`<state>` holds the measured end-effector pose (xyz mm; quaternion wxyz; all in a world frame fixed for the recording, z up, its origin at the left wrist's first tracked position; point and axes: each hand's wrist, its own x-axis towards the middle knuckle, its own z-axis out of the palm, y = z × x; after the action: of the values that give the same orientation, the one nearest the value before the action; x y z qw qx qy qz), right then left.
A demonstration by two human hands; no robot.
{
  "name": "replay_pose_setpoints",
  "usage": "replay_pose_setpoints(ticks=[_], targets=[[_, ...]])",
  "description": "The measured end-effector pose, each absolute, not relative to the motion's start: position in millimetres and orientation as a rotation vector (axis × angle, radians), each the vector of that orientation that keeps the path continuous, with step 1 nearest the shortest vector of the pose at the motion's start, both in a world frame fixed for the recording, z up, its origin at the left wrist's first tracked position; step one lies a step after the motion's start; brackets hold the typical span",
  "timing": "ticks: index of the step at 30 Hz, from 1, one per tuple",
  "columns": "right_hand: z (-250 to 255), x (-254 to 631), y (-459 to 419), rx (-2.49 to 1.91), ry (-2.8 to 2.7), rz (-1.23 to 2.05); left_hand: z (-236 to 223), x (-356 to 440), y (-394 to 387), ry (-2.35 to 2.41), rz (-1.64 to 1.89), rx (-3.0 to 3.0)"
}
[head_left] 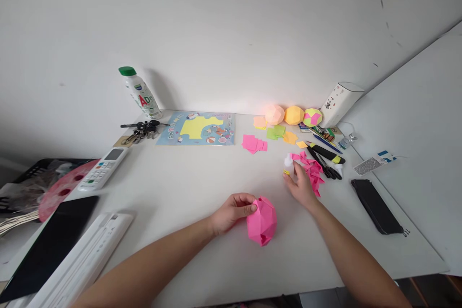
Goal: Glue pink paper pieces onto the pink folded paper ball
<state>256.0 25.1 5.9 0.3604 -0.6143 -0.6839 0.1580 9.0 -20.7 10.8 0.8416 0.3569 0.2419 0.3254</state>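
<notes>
Near the front middle of the table, my left hand (234,212) pinches the upper left edge of a pink folded-paper ball (263,223). The ball is faceted, with openings at its top and bottom. Farther right, my right hand (299,186) has its fingers round a small white glue bottle (288,165) with a yellow mark, which stands upright; I cannot tell whether it touches the table. Just beyond that hand lies a heap of folded pink paper pieces (313,172). Pink paper squares (254,143) lie flat behind the glue bottle, to its left.
Three finished-looking paper balls (294,115) sit by the wall. Pens, scissors (327,166) and a cutter (327,152) lie at right, near a black pouch (377,207). Leftward are a blue sheet (168,131), keys (146,129), a bottle (141,94) and a remote control (103,168).
</notes>
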Motion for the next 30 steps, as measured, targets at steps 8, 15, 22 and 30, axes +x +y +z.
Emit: replay_pose_setpoints(ticks=[8, 15, 22, 30], targets=[[65, 248, -24, -1.21, -1.621, 0.594, 8, 8, -18, 0.528, 0.687, 0.696], [66, 228, -43, -1.072, -1.526, 0.831, 13, 9, -20, 0.558, 0.637, 0.762], [71, 221, -52, -1.083, -1.644, 0.678, 16, 11, -23, 0.56, 0.614, 0.813], [80, 216, -57, -1.072, -1.763, 0.534, 20, 12, -23, 0.571, 0.606, 0.827]])
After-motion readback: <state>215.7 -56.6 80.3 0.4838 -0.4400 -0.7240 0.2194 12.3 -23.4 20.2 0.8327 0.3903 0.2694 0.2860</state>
